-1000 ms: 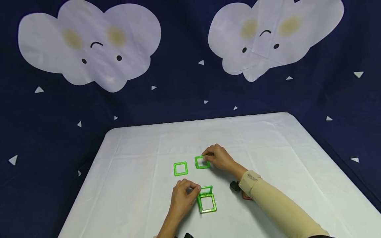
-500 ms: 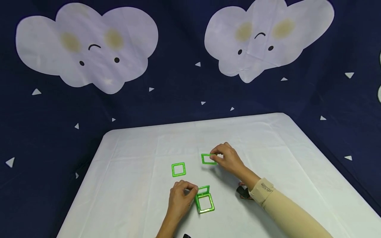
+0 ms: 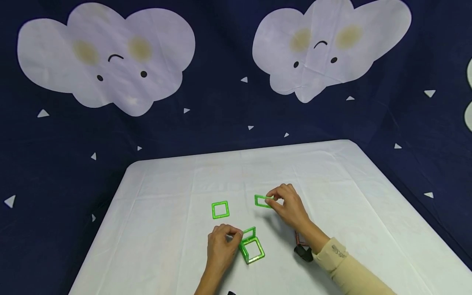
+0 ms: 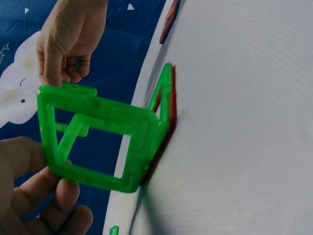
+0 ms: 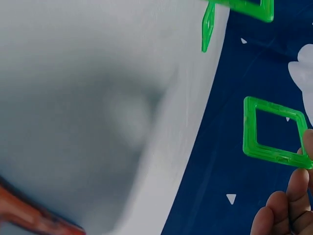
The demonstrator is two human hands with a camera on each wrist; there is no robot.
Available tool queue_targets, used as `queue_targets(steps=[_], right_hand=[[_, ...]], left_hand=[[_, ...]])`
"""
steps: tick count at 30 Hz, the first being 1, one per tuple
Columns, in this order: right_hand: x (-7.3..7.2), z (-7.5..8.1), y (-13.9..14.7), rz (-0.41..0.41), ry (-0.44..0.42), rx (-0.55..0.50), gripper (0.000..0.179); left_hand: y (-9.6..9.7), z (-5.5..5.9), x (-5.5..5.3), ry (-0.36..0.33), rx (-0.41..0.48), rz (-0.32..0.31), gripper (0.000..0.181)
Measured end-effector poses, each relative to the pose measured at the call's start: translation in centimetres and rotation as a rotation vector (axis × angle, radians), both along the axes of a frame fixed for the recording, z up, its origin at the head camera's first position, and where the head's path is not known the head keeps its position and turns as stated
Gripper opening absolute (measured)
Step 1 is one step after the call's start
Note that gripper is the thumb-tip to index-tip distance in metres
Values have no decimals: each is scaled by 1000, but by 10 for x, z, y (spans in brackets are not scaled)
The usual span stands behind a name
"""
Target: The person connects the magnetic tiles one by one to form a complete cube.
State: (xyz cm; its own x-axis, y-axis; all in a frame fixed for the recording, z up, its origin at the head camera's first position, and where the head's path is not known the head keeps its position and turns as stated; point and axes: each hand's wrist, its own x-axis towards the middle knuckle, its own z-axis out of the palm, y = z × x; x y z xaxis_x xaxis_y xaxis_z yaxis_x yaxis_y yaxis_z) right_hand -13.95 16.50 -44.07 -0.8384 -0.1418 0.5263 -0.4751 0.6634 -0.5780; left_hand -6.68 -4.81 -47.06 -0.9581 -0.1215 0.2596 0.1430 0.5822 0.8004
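My left hand pinches the top edge of a green square magnetic tile that stands upright. This tile joins the left side of a flat green square tile, and another upright green tile stands at its back edge. In the left wrist view, a red layer shows under the flat tile. To the right and farther back, my right hand holds a separate green square tile by one edge, raised above the table and apart from the joined tiles.
One loose green square tile lies flat on the white table, left of the raised one. A reddish-brown frame piece lies partly hidden under my right forearm, near a black object. A dark blue cloth backdrop rises behind.
My right hand has lifted its green tile off the table and brought it right and slightly nearer. My left hand keeps its pinch, and the joined tiles have turned slightly.
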Motion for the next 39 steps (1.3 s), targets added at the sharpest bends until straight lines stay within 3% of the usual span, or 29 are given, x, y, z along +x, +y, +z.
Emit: queue_targets(steps=[6,11,20,27,33,39], right_hand=[[12,-4,-4,-34,-10,-28,12],[24,-11,-9,-75,6,-48,14],[42,-20,-14,-124,-43,-7,16],[53,-26,-17,-130,14,78,19],[56,-28,-20,-93,67,134,23],[57,-29,-21,-52,52,158,26]], left_hand=[[4,-1,2,28,-22,97,14],[6,-1,3,36,-45,127,14],[7,0,4,53,-66,113,14],[7,0,4,76,-77,109,14],[7,0,3,104,-85,103,14],[8,-1,3,102,-79,74,14]])
